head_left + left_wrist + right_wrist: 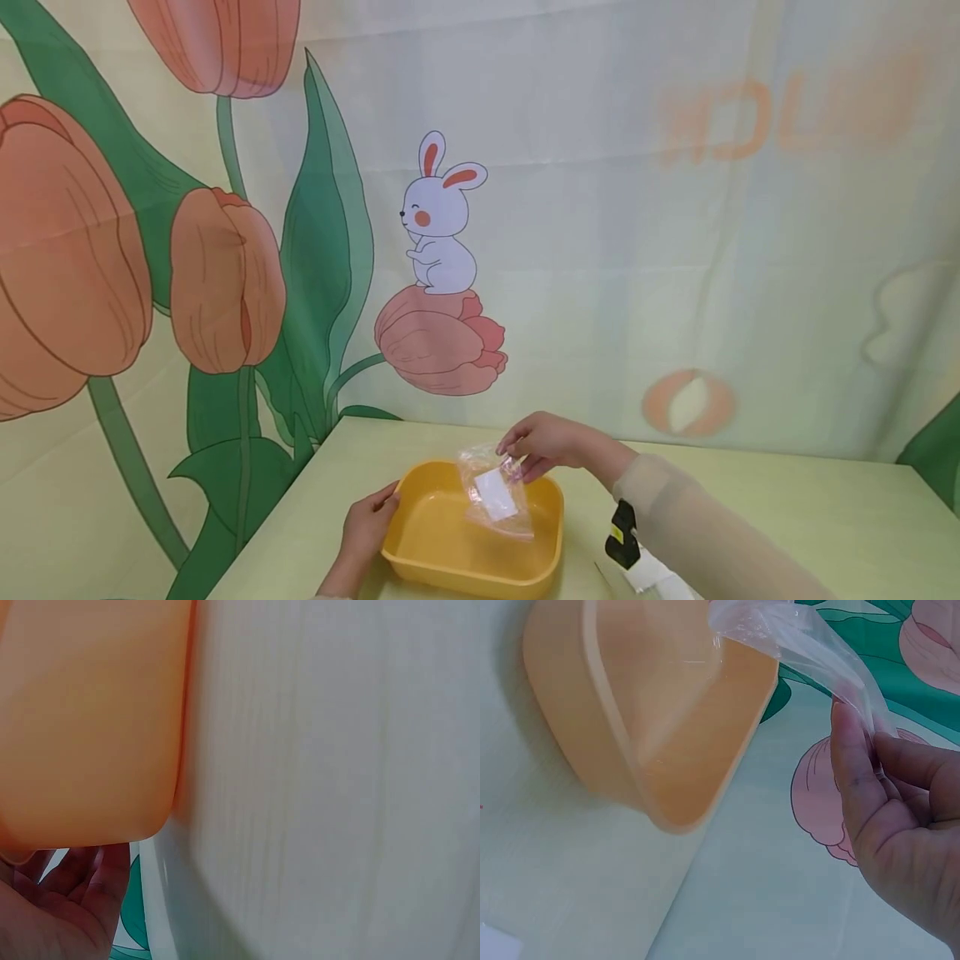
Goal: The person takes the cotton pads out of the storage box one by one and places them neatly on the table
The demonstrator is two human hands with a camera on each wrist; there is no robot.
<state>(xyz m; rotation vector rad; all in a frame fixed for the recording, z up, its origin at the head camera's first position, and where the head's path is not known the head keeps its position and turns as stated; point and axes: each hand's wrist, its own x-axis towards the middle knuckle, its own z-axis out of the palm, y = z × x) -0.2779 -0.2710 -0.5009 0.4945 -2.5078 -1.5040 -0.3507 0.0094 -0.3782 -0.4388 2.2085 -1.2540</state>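
Observation:
A yellow plastic basin (431,537) stands near the front of the table, and its outer wall fills the upper left of the left wrist view. At its left rim, my left hand (366,527) grips the basin, with the fingers partly hidden by the wall in the left wrist view. Over the basin's far right part, my right hand (549,443) pinches a clear plastic bag (519,527) by its upper edge. The bag hangs tilted, with a white rectangular piece (496,495) showing in or on it. In the right wrist view, thumb and fingertips meet on the crumpled film.
Right of the basin, under my right forearm, lies a white item (652,577), partly hidden, beside a thin stick-like thing (603,575). The pale table (750,500) meets a printed fabric backdrop (570,250) with tulips and a rabbit.

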